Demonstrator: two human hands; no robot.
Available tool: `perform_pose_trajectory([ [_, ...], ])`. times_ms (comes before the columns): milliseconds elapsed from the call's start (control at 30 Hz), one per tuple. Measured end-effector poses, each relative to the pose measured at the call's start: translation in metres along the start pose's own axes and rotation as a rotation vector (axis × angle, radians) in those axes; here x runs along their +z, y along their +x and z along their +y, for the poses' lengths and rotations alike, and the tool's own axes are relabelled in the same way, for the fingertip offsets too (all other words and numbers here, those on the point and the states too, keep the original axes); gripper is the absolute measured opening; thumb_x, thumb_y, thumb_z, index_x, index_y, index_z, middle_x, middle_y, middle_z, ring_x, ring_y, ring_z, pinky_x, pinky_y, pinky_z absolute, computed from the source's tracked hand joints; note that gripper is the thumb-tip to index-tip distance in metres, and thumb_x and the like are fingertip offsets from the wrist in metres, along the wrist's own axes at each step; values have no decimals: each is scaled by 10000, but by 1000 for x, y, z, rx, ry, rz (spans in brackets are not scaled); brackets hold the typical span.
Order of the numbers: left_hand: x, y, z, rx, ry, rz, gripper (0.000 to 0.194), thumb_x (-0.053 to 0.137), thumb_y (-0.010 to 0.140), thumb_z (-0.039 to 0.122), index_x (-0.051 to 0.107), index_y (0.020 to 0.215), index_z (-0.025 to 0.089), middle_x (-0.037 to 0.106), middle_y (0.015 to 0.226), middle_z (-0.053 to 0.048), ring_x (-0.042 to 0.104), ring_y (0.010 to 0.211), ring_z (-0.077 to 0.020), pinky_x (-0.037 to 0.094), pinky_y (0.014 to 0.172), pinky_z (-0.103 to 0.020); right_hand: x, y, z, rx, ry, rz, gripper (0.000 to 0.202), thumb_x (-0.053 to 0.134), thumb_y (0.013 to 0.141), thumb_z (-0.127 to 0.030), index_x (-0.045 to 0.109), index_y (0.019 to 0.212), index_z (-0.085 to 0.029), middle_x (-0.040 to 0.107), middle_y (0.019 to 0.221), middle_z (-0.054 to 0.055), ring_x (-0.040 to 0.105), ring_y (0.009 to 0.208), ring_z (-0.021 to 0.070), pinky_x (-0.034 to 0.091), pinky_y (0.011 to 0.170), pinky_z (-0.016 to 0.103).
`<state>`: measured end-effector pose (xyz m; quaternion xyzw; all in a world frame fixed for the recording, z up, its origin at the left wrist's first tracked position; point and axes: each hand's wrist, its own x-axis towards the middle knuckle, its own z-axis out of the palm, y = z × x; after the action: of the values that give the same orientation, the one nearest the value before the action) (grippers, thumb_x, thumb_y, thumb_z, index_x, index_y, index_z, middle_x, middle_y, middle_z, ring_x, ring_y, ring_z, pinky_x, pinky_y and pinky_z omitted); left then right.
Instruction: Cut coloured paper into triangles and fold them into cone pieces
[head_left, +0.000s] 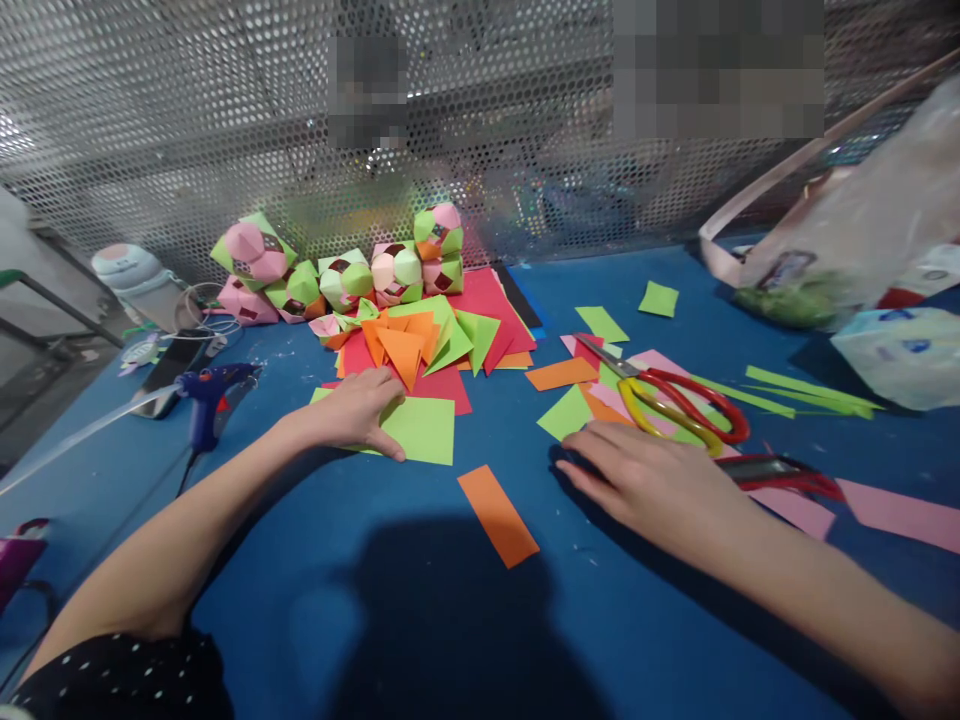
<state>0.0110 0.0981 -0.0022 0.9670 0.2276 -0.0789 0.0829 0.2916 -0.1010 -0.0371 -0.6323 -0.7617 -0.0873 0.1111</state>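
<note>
My left hand [364,408] lies on a light green paper sheet [427,430], its thumb spread away from the fingers. The fingertips reach the near edge of a pile of folded orange paper pieces [403,350] and folded green pieces [442,340]. On the right, my right hand [645,485] rests low over the table beside loose paper pieces, its fingers a little bent and apart, with nothing seen in them. Just beyond it lie scissors with red and yellow handles [679,405]. Between my hands is an orange paper strip [499,517].
Folded paper balls [397,272] line the back by a perforated metal screen [525,130]. A blue glue gun [206,400], a phone [171,370] and a bottle [135,280] stand left. Right are red-handled scissors [787,475], green strips [810,392] and a plastic bag [862,220].
</note>
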Motion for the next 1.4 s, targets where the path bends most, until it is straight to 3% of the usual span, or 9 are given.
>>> perform_pose_trajectory([
  [133,-1,0,2,-9,-37,-14,606,609,672,673,509,987,165,521,989,-80,487,851,-226,334,670,-276,7,5,4,-107,-137,-12,245,393,883,-219,624,922,-146,632,871,123,617,784,273,453,627,368],
  [333,-2,-2,6,-64,-126,-70,604,645,647,658,508,981,174,552,901,-49,497,771,-200,327,619,-266,18,14,31,28,-163,179,294,358,905,-213,629,920,-102,633,866,167,610,786,296,474,662,417],
  [467,0,-3,5,6,-63,-1,655,648,645,656,534,1061,164,526,1065,-96,492,935,-246,366,720,-292,24,19,13,-53,19,239,233,410,914,-221,617,979,-136,653,981,139,619,892,268,499,759,407],
  [633,3,-1,0,13,-50,25,842,672,593,678,465,1244,186,506,1143,-104,476,1017,-270,368,790,-314,31,20,-11,-98,244,208,213,438,911,-222,606,1033,-172,654,1028,121,619,956,251,506,823,418],
  [833,3,5,2,-95,-111,-16,635,672,587,672,526,961,180,567,917,-43,499,768,-195,311,612,-258,38,28,-21,-135,316,177,201,439,905,-198,599,1026,-179,653,1033,115,605,967,252,506,821,434],
  [1033,5,6,4,-49,-150,-22,486,702,600,598,528,781,182,528,838,-20,483,782,-183,324,615,-245,30,57,-36,-180,496,43,196,478,886,-189,566,1061,-184,615,1094,110,559,1033,232,463,893,415],
  [1200,7,0,4,-4,-120,68,578,674,632,610,566,1008,185,517,1050,-62,474,995,-236,372,797,-286,5,67,-52,-383,532,-303,514,689,733,-401,526,1176,-197,557,1126,89,507,1056,261,444,876,404],
  [1300,7,-1,3,-5,-84,69,689,672,622,632,535,1123,179,519,1084,-79,476,1009,-253,377,808,-303,-9,57,-53,-473,503,-461,252,567,767,-144,578,1006,-226,565,974,28,539,889,181,447,758,294],
  [1400,6,1,3,-26,-72,54,680,672,607,650,544,1069,167,539,1043,-82,502,947,-246,382,745,-290,-16,46,-46,-421,445,-512,245,438,730,1,533,775,-220,548,801,-14,517,706,133,402,628,237],
])
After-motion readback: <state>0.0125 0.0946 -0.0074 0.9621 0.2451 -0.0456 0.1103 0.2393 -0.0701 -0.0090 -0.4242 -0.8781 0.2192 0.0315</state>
